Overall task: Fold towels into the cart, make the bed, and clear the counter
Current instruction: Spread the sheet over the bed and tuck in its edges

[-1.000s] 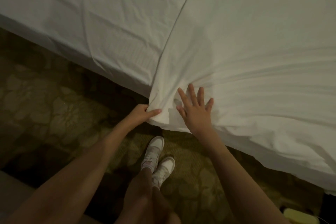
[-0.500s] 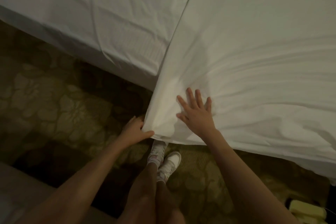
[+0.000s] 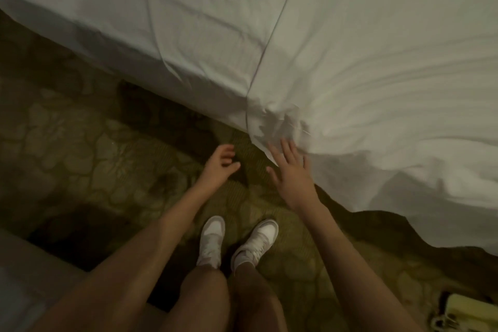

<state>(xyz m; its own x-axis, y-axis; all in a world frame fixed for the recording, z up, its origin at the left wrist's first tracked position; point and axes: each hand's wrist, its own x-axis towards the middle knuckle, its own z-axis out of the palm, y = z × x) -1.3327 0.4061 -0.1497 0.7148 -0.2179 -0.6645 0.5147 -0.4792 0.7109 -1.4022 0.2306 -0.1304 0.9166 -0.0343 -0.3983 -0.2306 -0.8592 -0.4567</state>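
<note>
Over patterned carpet (image 3: 80,143) beside the bed (image 3: 134,21), both hands hang empty, left hand (image 3: 219,164) loosely curled, right hand (image 3: 292,172) spread at the sheet (image 3: 377,75) corner.

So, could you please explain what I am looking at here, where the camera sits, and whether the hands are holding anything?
There is no machine: a person wears one camera on the head, looking down at their own arms and white shoes. A bed fills the top, covered by a white sheet whose corner hangs toward the patterned carpet. The left hand hovers over the carpet, fingers loosely curled, holding nothing. The right hand is spread flat, its fingertips at the sheet's hanging edge; whether they touch it is blurred. A yellowish object lies bottom right.
</note>
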